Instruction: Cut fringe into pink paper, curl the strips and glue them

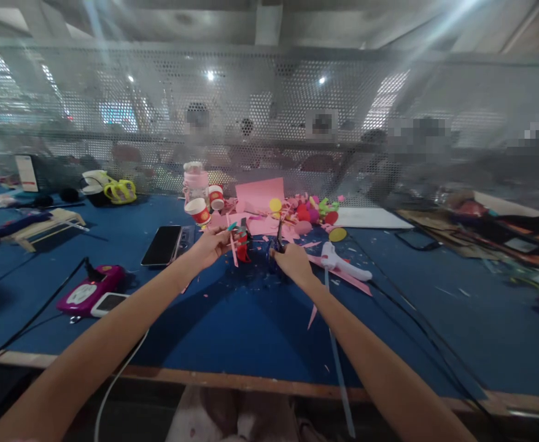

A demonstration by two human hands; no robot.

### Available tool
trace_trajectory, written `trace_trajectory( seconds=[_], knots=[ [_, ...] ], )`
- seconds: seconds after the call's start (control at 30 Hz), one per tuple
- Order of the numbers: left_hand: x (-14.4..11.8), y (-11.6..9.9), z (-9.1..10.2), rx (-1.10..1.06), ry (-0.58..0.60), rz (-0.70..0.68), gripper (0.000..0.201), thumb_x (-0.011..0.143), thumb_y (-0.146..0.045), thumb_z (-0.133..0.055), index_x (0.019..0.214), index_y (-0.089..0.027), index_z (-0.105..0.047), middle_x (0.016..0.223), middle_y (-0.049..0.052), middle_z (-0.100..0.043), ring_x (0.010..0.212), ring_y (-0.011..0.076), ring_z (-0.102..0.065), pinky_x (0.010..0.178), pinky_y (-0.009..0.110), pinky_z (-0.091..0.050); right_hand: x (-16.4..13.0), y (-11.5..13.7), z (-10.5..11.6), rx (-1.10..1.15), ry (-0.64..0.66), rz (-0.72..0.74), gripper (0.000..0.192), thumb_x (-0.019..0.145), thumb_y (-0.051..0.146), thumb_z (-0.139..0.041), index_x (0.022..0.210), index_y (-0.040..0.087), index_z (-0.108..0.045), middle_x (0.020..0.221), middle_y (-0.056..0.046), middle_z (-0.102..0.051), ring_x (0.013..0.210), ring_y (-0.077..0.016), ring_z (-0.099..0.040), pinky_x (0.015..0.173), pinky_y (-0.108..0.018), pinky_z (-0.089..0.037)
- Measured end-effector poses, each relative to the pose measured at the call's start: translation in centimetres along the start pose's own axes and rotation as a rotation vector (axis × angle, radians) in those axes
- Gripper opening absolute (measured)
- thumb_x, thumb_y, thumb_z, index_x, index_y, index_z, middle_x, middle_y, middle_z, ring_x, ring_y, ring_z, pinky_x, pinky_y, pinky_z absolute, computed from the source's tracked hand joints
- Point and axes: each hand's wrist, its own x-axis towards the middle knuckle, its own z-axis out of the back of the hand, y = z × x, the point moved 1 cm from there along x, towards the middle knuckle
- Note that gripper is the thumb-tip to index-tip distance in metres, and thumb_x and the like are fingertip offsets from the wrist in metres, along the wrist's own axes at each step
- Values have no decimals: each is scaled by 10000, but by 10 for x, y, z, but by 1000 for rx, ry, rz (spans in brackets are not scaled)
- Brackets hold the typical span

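Observation:
My left hand [214,244] pinches a narrow pink paper strip [234,248] that hangs down from its fingertips. A small teal piece shows at the same fingertips; its kind is unclear. My right hand [293,263] is closed around the dark blue handles of a pair of scissors [279,232], blades pointing up and away from me. Between the hands lies a red and black object [243,248], partly behind the strip and too small to name. Right of my right hand, a white glue gun [343,264] rests on pink paper, with a long translucent glue stick [338,356] reaching over the table edge.
Pink paper scraps [288,230], paper cups [198,212] and a pink-lidded bottle [196,181] stand at the back, before a perforated metal screen [269,92]. A phone [161,245] and purple power socket box [94,291] lie left. Cables cross both sides.

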Motion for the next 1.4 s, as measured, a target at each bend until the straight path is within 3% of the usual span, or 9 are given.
trace_trajectory(
  seconds=[0.3,0.53,0.67,0.8,0.93,1.03,1.17,1.27,1.4],
  knots=[
    [-12,27,5,79,59,26,124,723,-78,-587,755,-135,-482,630,-23,-592,520,94,-609,540,240,-548,7,12,-12,-65,-15,-21,353,712,433,-530,763,101,-639,793,-162,-662,755,-238,-622,569,-253,-387],
    [-24,41,-10,183,197,99,257,625,-259,-700,763,-132,-524,650,-16,-591,452,109,-595,470,253,-529,-10,18,7,-16,-187,48,347,867,386,-290,847,133,-527,811,-129,-617,812,-216,-576,683,-279,-383],
    [-25,41,-11,209,222,107,290,602,-265,-711,773,-123,-525,645,-12,-599,427,93,-575,441,220,-502,-18,20,16,437,-168,341,171,812,307,-361,809,184,-481,800,-59,-582,797,-182,-541,721,-279,-398],
    [-30,45,-15,230,226,143,329,601,-278,-705,799,-137,-485,623,-21,-599,421,99,-574,426,217,-485,-17,19,9,868,-92,365,187,706,173,-359,870,181,-450,890,-55,-567,827,-161,-544,751,-285,-414],
    [-34,50,-18,227,231,124,363,583,-274,-712,794,-158,-441,559,-54,-565,415,111,-575,418,221,-478,-20,22,3,696,-20,324,192,754,277,-422,909,168,-459,824,-45,-568,682,-142,-540,644,-259,-419],
    [-33,53,-18,215,240,95,371,588,-286,-710,796,-165,-428,528,-64,-548,428,114,-582,434,217,-476,-24,27,3,463,46,342,194,783,361,-444,745,179,-501,616,-1,-550,566,-129,-515,548,-226,-373],
    [-30,53,-16,223,257,100,379,605,-314,-700,818,-166,-423,599,-38,-575,504,131,-610,518,263,-505,-20,27,1,624,77,292,244,752,389,-499,622,182,-508,513,26,-518,479,-110,-480,472,-208,-339],
    [-27,45,-10,464,187,-100,261,716,-329,-600,857,-175,-444,722,14,-603,635,166,-627,620,329,-513,-9,16,1,859,-9,94,263,705,420,-548,586,196,-477,385,68,-416,344,-91,-386,374,-207,-286],
    [-22,35,2,1089,40,-617,191,807,-230,-471,988,-185,-512,1040,101,-576,1044,234,-504,929,426,-359,6,-4,6,976,-157,-37,287,721,445,-520,586,212,-419,356,83,-391,293,-85,-338,318,-210,-247]
  ],
)
